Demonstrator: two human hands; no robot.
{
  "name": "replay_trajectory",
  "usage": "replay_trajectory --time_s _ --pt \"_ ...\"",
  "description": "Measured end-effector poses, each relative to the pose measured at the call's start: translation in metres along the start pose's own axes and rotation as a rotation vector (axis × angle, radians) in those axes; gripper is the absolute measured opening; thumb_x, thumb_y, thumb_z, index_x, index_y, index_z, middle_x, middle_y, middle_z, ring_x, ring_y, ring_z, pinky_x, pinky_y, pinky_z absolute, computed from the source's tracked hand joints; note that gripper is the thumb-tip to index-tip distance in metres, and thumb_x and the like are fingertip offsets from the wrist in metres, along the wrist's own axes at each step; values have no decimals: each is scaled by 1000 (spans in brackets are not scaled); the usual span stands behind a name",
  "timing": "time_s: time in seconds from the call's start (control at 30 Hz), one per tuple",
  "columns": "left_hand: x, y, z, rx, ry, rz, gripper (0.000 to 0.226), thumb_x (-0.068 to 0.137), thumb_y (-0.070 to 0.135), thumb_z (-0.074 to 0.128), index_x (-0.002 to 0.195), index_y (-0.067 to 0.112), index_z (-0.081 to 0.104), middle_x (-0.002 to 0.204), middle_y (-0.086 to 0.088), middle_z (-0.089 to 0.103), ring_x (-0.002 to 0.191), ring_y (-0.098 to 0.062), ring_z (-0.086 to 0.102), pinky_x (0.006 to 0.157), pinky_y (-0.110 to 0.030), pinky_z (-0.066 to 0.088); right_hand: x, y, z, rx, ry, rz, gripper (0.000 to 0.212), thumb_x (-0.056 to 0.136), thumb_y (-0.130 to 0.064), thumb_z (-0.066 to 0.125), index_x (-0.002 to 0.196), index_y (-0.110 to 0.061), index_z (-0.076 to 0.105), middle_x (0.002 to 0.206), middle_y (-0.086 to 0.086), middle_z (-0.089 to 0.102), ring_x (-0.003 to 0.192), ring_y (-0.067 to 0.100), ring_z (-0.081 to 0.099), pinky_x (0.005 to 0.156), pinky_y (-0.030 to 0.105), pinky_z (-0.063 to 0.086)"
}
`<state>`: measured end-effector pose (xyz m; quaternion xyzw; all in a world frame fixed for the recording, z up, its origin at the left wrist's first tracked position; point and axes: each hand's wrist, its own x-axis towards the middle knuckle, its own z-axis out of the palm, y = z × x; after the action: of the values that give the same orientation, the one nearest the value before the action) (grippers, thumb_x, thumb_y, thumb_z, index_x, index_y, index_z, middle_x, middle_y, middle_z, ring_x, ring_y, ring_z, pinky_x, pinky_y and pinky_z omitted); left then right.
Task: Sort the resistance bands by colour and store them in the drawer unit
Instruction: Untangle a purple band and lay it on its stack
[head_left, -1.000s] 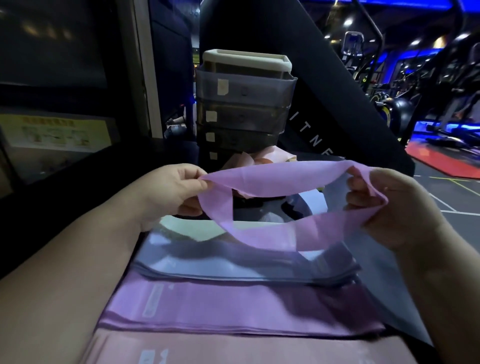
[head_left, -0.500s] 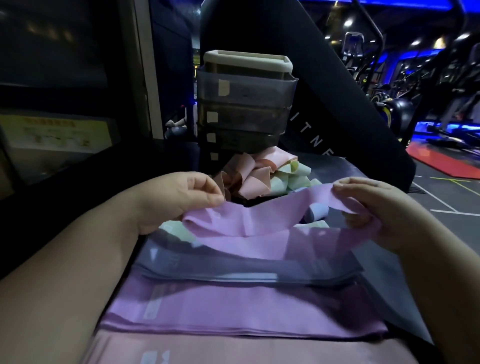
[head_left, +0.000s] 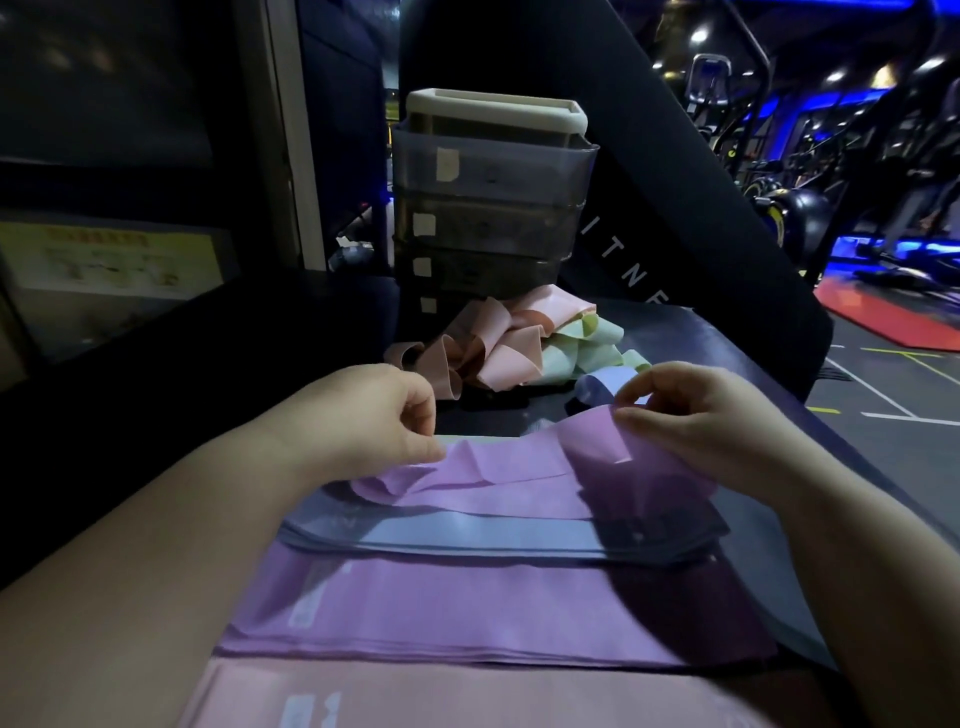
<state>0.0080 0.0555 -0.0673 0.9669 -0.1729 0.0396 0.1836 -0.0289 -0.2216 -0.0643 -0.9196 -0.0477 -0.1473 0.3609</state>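
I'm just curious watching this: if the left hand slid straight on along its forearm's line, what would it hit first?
Probably the heap of loose pink bands just beyond the left hand, which pinches a lilac band; depth is hard to judge.

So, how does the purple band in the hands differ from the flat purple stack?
The held purple band is single and wrinkled; the purple stack is several smooth layers. The held purple band drapes over the grey-blue stack, its right end raised in the right hand; the purple stack lies flat, nearer. The purple stack shows a white label; the held purple band shows none. Both are the same purple.
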Motion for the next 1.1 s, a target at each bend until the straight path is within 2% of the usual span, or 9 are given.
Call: replay_trajectory --time_s 0.13,0.23,0.3,0.4,0.43,0.6,0.77,0.93,1.1 --pt "2 2 7 58 -1 191 28 76 33 74 97 42 58 112 23 49 111 -5 44 97 -30 42 -1 4 0 107 -33 -2 13 83 -19 72 90 -29 66 54 -12 54 43 3 42 43 14 33" --pt "2 6 11 33 -104 296 50 85 19 61 118 55 51 126 29 49 121 -1 38 105 -26 35 0 4 1 170 -57 0 10 86 -18 70 88 -27 68 61 -10 56 52 7 44 50 21 36" --pt "4 7 14 55 -160 367 49 88 17 56 117 56 54 122 25 56 116 -1 46 103 -29 39 0 0 1 308 -53 9 8 88 -15 67 85 -22 70 67 -8 61 61 10 49 57 24 38" --pt "4 9 15 37 -188 396 34 91 19 56 108 48 64 109 22 61 104 -2 54 94 -30 45 1 -4 -1 577 -51 58 10 89 -9 62 84 -15 68 61 -11 62 53 1 50 49 12 38" --pt "3 11 14 26 -169 386 30 91 21 58 105 46 66 106 21 61 101 -1 55 91 -29 47 1 -6 -3 644 -66 77 4 85 -12 65 84 -13 68 61 -9 62 51 1 51 47 11 39" --pt "3 13 15 46 -33 406 14 86 26 65 90 38 71 89 20 61 85 1 55 79 -24 48 2 1 -11 884 -138 79 39 44 -37 83 78 -19 78 67 -2 68 53 5 60 50 16 50" --pt "9 5 8 -214 181 394 19 77 15 68 84 32 73 90 13 62 83 -3 58 78 -17 46 4 0 -17 995 -138 94 22 56 -12 69 76 -16 77 62 -2 63 50 5 57 49 16 46" --pt "6 4 -7 -422 470 280 24 78 4 74 79 28 71 86 -1 61 72 -9 54 67 -8 40 2 3 -25 963 -90 64 26 66 3 64 89 -9 68 61 -3 64 46 5 55 44 14 43" --pt "2 8 -17 -745 406 186 26 87 -2 62 82 23 65 72 4 67 62 -2 59 61 -12 47 2 4 -33 864 -61 39 27 53 -1 70 73 -18 76 73 -1 72 54 4 60 48 11 46"
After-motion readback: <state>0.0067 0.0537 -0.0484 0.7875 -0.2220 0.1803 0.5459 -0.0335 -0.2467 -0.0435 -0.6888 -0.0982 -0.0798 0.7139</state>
